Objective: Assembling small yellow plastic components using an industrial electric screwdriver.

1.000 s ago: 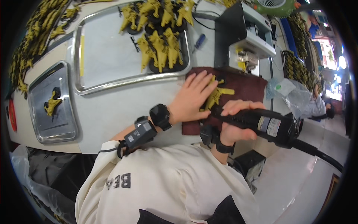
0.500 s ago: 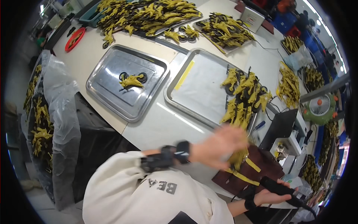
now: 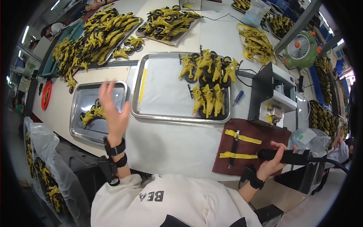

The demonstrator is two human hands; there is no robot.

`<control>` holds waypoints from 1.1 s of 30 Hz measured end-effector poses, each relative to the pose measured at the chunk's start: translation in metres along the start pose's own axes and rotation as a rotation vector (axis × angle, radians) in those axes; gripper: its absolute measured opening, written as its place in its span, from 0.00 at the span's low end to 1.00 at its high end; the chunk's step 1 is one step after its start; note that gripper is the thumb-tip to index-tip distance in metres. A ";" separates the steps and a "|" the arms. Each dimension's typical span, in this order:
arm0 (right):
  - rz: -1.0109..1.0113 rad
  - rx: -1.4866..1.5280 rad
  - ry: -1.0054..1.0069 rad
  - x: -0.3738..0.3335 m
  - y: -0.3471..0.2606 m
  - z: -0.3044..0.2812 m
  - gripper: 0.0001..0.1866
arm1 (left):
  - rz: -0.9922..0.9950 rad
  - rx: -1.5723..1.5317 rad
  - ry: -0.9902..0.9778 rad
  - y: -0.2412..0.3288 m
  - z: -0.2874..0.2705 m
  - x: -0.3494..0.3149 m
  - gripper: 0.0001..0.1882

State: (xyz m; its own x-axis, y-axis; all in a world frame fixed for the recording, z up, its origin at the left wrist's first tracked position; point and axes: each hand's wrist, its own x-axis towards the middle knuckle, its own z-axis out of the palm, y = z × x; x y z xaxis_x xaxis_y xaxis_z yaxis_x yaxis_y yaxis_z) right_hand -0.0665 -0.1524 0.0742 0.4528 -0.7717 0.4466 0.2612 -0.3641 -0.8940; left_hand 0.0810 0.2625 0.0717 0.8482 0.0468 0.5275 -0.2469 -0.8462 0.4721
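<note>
My left hand (image 3: 115, 117), fingers spread and slightly blurred, is raised over the right side of a metal tray (image 3: 84, 99). It holds nothing. Partly behind its fingers, a yellow-and-black toy motorcycle (image 3: 92, 114) lies in that tray. My right hand (image 3: 274, 165) grips a black corded electric screwdriver (image 3: 298, 156), its tip end pointing left over a maroon cloth (image 3: 242, 126). Two yellow strips (image 3: 244, 137) and a narrow dark bar (image 3: 234, 149) lie on the cloth. In the larger tray (image 3: 162, 85), toy motorcycles (image 3: 207, 98) stand packed in rows at the right end.
Beside the larger tray lies a blue-handled screwdriver (image 3: 238, 97). A black-and-white machine (image 3: 272, 94) stands behind the cloth, with a green fan (image 3: 301, 49) farther back. Heaps of yellow motorcycles (image 3: 102, 38) cover the far left. A red dish (image 3: 46, 95) sits at the left edge.
My left hand has swung left from the maroon cloth to the smaller tray. A blurred yellow piece beside it at the cloth no longer shows there. The view has turned; my right hand keeps the electric screwdriver.
</note>
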 end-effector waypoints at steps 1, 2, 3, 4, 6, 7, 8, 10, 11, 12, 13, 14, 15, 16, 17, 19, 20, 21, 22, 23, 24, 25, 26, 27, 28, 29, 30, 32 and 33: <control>0.002 -0.021 -0.017 0.002 -0.002 -0.001 0.26 | 0.160 -0.199 -0.048 0.044 0.010 0.024 0.36; -0.002 0.002 0.000 0.003 0.003 -0.007 0.28 | 0.376 -0.340 -0.125 0.068 0.032 0.044 0.37; -0.001 0.023 0.002 0.006 0.007 -0.009 0.28 | 0.436 -0.383 -0.233 0.082 0.056 0.064 0.40; 0.039 0.043 -0.028 0.007 0.007 -0.003 0.27 | 0.476 -0.285 -0.299 0.081 0.079 0.079 0.45; 0.075 0.027 -0.020 0.004 0.001 0.005 0.26 | 0.408 -0.193 -0.536 0.048 0.150 0.096 0.53; 0.004 0.047 -0.011 0.000 0.003 -0.001 0.28 | 0.356 -0.047 -0.690 0.044 0.165 0.103 0.56; -0.078 0.057 0.046 -0.007 -0.004 -0.011 0.29 | 0.393 -0.140 -0.706 0.038 0.203 0.108 0.55; -0.141 0.148 0.096 -0.006 -0.026 -0.022 0.33 | 0.428 -0.220 -0.625 0.022 0.193 0.119 0.51; -0.227 0.184 0.124 0.004 -0.027 -0.024 0.35 | 0.445 -0.267 -0.573 0.014 0.187 0.119 0.48; -0.196 0.222 0.139 0.016 -0.026 -0.023 0.39 | 0.428 -0.168 -0.510 -0.001 0.171 0.115 0.45; -0.141 0.251 0.183 0.030 -0.023 -0.019 0.47 | 0.410 -0.073 -0.462 -0.011 0.159 0.105 0.42; -0.180 0.285 0.200 0.044 -0.025 -0.023 0.48 | 0.374 -0.034 -0.477 0.006 0.152 0.101 0.41; -0.172 0.326 0.175 0.055 -0.024 -0.024 0.48 | 0.333 0.014 -0.469 0.019 0.139 0.096 0.40; -0.193 0.295 0.156 0.065 -0.024 -0.016 0.49 | 0.293 0.020 -0.342 0.010 0.128 0.087 0.39; -0.216 0.274 0.150 0.073 -0.025 -0.008 0.49 | 0.248 0.008 -0.219 0.003 0.123 0.076 0.39; -0.220 0.305 0.064 0.086 -0.021 -0.001 0.50 | 0.026 0.064 0.069 0.049 0.086 0.047 0.40; -0.221 0.305 0.012 0.093 -0.021 0.007 0.51 | 0.025 -0.211 0.074 0.072 0.080 0.026 0.40; -0.238 0.315 -0.032 0.100 -0.018 0.014 0.50 | 0.024 -0.481 0.082 0.099 0.076 0.006 0.41; -0.251 0.330 -0.054 0.105 -0.018 0.026 0.51 | 0.097 -0.511 -0.075 0.126 0.073 -0.021 0.42; -0.268 0.340 -0.082 0.108 -0.019 0.038 0.53 | 0.256 -0.550 -0.223 0.160 0.075 -0.037 0.42; -0.268 0.330 -0.108 0.111 -0.015 0.043 0.52 | 0.389 -0.633 -0.450 0.188 0.078 -0.044 0.42; -0.276 0.308 -0.133 0.112 -0.008 0.046 0.50 | 0.437 -0.611 -0.590 0.207 0.090 -0.058 0.43; -0.260 0.306 -0.167 0.111 -0.003 0.050 0.46 | 0.488 -0.592 -0.642 0.219 0.105 -0.072 0.44; -0.213 0.277 -0.171 0.109 -0.006 0.056 0.44 | 0.532 -0.576 -0.699 0.224 0.123 -0.085 0.45; -0.152 0.281 -0.197 0.108 -0.009 0.056 0.44 | 0.581 -0.528 -0.714 0.223 0.141 -0.095 0.45; -0.093 0.274 -0.215 0.107 -0.010 0.052 0.44 | 0.636 -0.490 -0.735 0.222 0.154 -0.101 0.45; -0.016 0.217 -0.268 0.098 -0.011 0.042 0.44 | 0.648 -0.435 -0.797 0.224 0.152 -0.097 0.45; 0.040 0.229 -0.324 0.074 -0.012 0.025 0.46 | 0.672 -0.432 -0.786 0.219 0.153 -0.095 0.45; 0.046 0.283 -0.260 0.061 -0.017 0.021 0.49 | 0.675 -0.435 -0.789 0.220 0.151 -0.101 0.45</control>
State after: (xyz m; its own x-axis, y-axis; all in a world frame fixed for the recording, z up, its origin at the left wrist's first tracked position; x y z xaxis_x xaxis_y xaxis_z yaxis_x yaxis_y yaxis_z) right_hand -0.0256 -0.1824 0.1171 0.6609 -0.6127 0.4334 0.4441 -0.1462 -0.8840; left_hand 0.0121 -0.0080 0.0161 0.5004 -0.8299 0.2467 -0.7792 -0.3074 0.5462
